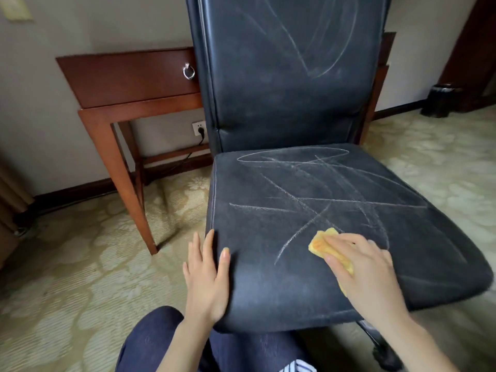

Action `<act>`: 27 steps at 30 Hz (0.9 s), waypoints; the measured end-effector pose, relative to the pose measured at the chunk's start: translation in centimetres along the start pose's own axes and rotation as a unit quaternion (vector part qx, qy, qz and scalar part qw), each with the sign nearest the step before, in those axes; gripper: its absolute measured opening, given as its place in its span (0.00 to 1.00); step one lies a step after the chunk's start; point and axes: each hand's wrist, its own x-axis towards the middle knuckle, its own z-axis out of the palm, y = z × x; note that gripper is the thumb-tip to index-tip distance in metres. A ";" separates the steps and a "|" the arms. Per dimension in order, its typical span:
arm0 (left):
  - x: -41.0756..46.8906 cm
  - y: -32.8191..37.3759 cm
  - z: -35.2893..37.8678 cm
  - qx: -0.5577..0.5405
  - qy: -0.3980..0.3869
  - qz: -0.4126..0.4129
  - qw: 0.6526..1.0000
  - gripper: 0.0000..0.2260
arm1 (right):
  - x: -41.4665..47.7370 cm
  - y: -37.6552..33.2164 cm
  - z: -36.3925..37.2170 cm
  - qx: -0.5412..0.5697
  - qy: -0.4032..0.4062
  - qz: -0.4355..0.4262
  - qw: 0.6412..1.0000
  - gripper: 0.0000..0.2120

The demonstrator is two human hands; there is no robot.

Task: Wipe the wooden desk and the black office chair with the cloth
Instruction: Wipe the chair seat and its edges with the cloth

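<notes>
The black office chair (295,189) fills the middle of the head view, its seat and backrest crossed with pale chalky streaks. My right hand (365,272) presses a yellow cloth (319,242) flat onto the front right part of the seat, fingers fairly straight over it. My left hand (206,277) rests with straight fingers on the seat's front left edge. The wooden desk (126,79) stands behind the chair at the left, with a drawer and a metal ring pull (189,71).
Patterned carpet (80,264) covers the floor around the chair. A wall socket with a plugged cable (200,129) sits under the desk. A dark bin (440,100) stands at the far right by the wall. A chair castor (383,353) shows near my knees (161,342).
</notes>
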 end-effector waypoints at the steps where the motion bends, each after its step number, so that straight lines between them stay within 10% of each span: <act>1: -0.3 0.0 0.4 -0.017 0.006 -0.002 1.000 0.35 | -0.5 -0.4 0.9 -0.014 0.013 0.000 1.000 0.14; 16: -0.8 0.0 0.6 0.005 0.025 0.008 1.000 0.22 | -4.4 -6.2 5.3 0.075 0.045 -0.206 0.975 0.16; 27: -0.2 -0.7 1.0 0.008 0.051 0.023 0.998 0.28 | -1.6 8.7 -1.1 -0.021 0.128 0.101 0.986 0.12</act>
